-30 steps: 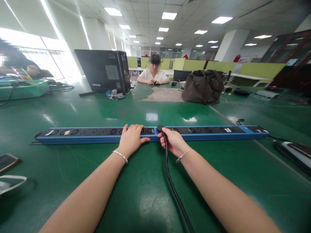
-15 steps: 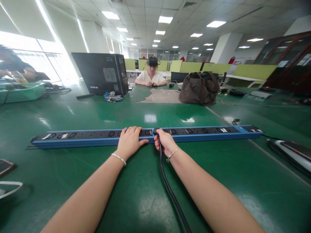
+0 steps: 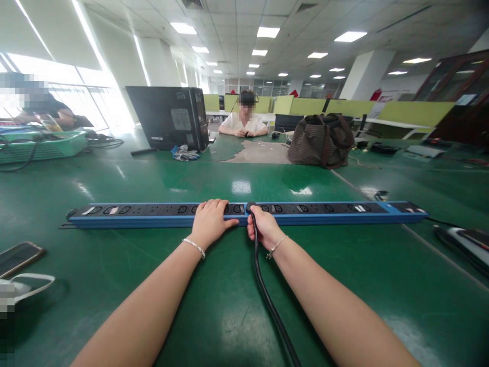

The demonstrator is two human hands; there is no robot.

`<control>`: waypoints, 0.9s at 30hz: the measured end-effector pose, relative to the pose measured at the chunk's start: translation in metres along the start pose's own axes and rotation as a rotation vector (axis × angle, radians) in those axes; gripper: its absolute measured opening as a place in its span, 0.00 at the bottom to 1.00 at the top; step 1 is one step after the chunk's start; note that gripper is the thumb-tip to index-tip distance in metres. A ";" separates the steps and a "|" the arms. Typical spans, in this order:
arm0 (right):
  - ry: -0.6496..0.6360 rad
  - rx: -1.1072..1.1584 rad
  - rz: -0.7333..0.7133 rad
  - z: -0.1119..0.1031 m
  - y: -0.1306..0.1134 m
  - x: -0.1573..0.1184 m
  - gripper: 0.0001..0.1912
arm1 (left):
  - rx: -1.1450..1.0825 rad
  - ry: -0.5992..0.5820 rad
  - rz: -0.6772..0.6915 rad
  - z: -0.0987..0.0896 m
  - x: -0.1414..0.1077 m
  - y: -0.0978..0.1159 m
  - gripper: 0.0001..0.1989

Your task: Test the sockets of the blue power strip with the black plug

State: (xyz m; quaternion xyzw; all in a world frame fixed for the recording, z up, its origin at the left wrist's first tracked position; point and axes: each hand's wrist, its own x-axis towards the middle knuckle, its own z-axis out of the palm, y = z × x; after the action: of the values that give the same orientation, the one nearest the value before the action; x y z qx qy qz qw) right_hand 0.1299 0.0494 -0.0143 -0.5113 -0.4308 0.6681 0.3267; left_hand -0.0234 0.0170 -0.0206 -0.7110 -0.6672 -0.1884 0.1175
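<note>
A long blue power strip (image 3: 133, 221) with a black socket face lies across the green table. My left hand (image 3: 209, 220) is over its middle, fingers bent across the top and thumb along the front side, gripping it. Just to the right, my right hand (image 3: 264, 224) is closed around a black plug (image 3: 250, 206) at the strip's top face. From that plug a thick black cable (image 3: 269, 300) runs down between my forearms. Whether the plug's pins sit inside a socket is hidden.
Behind the strip stand a black computer case (image 3: 164, 117), gloves (image 3: 185, 153) and a brown bag (image 3: 319, 142). A co-worker (image 3: 244, 122) sits opposite; another person (image 3: 49, 104) is at far left, behind a green basket (image 3: 57, 145). A phone (image 3: 21, 257) lies at left.
The whole view has shifted, so everything appears slightly further right. Both hands keep their places on the strip and the plug.
</note>
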 end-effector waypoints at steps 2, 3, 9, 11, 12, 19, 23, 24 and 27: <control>-0.014 -0.002 0.002 0.000 0.000 0.000 0.20 | 0.002 0.001 -0.005 0.000 -0.001 0.001 0.27; -0.021 -0.003 0.004 0.000 0.000 0.000 0.20 | 0.005 0.002 -0.004 -0.001 -0.001 0.001 0.26; -0.031 0.042 0.009 -0.002 -0.004 -0.001 0.18 | 0.019 0.015 0.011 0.000 -0.003 0.002 0.26; -0.020 0.048 0.011 -0.002 -0.005 0.000 0.17 | 0.025 0.025 0.013 0.000 -0.003 0.002 0.26; -0.018 0.048 0.011 -0.002 -0.005 0.000 0.17 | 0.027 0.029 0.016 0.001 -0.003 0.002 0.26; -0.016 0.025 0.028 0.002 -0.005 -0.004 0.19 | 0.031 0.033 0.012 0.000 -0.004 0.003 0.26; -0.034 0.027 0.042 0.001 -0.004 -0.004 0.20 | 0.020 0.028 0.008 0.000 -0.004 0.003 0.26; -0.042 0.030 0.043 0.001 -0.004 -0.003 0.20 | 0.019 0.026 0.006 0.000 -0.004 0.003 0.26; -0.057 0.040 0.036 -0.001 -0.003 -0.003 0.20 | 0.024 0.032 0.009 0.001 -0.004 0.003 0.26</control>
State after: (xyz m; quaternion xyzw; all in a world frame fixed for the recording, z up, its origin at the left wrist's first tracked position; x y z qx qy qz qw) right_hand 0.1313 0.0487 -0.0103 -0.4932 -0.4172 0.6965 0.3123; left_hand -0.0210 0.0132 -0.0227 -0.7096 -0.6641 -0.1910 0.1375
